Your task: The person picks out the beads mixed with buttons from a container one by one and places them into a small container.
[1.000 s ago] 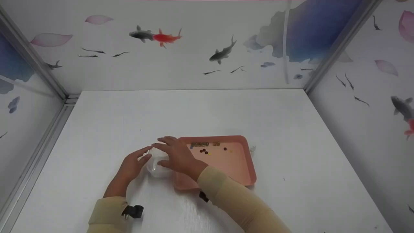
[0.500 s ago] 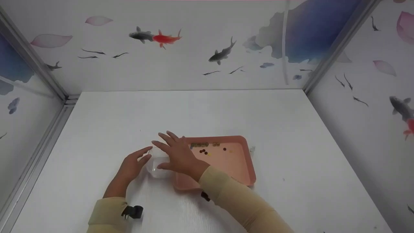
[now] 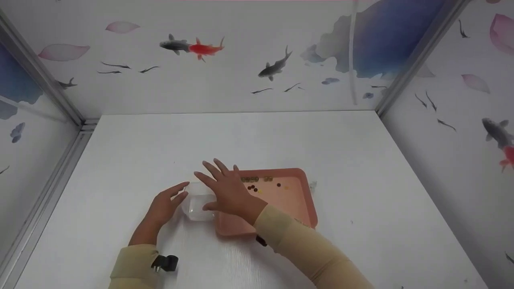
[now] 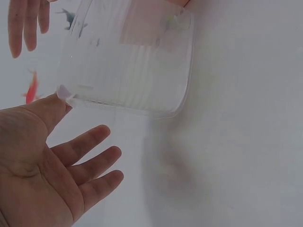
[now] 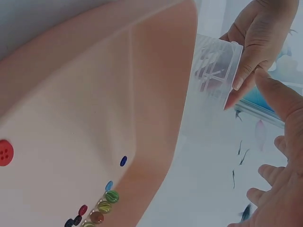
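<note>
A clear plastic box [image 3: 200, 208] stands against the left side of a pink tray [image 3: 277, 206]. My left hand [image 3: 162, 206] pinches the box's left corner between thumb and index finger. The other three fingers of that hand [image 4: 52, 170] are stretched out free of the box in the left wrist view. My right hand [image 3: 231, 190] is spread over the box's right part and the tray's left edge, holding nothing. Its fingers [image 5: 272, 175] point away from the tray in the right wrist view. Part of the box is hidden behind it.
Several striped marbles [image 5: 112, 196] line the tray's far edge, with small dark buttons [image 3: 252, 188] near them. A red button [image 5: 5, 152] and a blue button [image 5: 123, 161] lie inside too. A small clear item [image 3: 313, 185] sits right of the tray. Printed walls enclose the white table [image 3: 241, 140].
My right hand has drawn away from the left fingertips, to the right and slightly farther back, with its fingers spreading. More of the box shows now. The left hand has stayed in place.
</note>
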`<state>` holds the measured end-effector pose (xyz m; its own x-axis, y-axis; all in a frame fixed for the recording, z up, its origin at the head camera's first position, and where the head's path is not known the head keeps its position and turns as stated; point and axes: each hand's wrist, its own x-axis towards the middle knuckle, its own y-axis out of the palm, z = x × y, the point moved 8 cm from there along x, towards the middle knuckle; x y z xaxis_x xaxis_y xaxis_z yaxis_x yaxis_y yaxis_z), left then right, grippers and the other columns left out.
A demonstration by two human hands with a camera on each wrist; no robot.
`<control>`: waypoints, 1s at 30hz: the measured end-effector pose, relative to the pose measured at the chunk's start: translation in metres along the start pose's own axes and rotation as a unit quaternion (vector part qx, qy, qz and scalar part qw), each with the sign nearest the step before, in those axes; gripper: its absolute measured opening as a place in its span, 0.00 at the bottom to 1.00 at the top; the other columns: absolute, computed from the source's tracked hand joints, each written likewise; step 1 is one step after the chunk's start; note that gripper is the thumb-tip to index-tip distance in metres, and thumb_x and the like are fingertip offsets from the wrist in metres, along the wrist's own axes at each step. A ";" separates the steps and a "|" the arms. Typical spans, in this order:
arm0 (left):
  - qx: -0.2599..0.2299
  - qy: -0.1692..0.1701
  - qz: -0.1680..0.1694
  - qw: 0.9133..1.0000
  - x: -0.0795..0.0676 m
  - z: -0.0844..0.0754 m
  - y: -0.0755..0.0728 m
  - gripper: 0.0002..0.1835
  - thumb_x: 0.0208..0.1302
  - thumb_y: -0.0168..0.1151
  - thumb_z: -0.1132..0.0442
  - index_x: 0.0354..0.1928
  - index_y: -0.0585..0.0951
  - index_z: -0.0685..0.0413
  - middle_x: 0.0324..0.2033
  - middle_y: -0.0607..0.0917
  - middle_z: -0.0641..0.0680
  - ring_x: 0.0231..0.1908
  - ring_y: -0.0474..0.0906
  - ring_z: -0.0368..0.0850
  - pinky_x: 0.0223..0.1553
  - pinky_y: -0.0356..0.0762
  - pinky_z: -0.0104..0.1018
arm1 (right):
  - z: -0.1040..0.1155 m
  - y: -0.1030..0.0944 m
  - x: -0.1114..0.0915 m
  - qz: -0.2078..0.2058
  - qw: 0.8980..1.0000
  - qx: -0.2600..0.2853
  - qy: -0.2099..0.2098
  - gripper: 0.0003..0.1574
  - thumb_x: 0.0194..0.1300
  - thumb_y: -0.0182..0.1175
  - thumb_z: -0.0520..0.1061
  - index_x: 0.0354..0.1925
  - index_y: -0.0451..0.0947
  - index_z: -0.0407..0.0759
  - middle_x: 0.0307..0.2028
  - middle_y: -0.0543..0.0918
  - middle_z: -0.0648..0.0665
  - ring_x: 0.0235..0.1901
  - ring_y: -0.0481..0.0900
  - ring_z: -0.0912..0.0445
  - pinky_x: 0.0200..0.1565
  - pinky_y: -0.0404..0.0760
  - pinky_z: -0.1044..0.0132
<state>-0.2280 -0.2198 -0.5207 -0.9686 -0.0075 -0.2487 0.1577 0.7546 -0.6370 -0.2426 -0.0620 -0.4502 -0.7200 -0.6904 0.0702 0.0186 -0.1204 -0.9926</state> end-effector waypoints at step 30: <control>-0.023 -0.007 -0.005 1.000 0.006 0.005 0.002 0.26 0.73 0.52 0.51 0.69 0.68 0.47 0.68 0.66 0.64 0.69 0.57 0.66 0.68 0.55 0.62 | -0.029 -0.019 -0.025 -0.026 0.999 0.023 0.015 0.57 0.54 0.70 0.64 0.74 0.52 0.59 0.75 0.51 0.47 0.75 0.45 0.46 0.65 0.56 0.31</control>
<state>-0.2320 -0.2219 -0.5273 -0.9675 -0.0240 -0.2517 0.1382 0.7832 -0.6062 -0.2447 -0.0216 -0.4363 -0.7413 -0.6606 0.1185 0.0113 -0.1888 -0.9819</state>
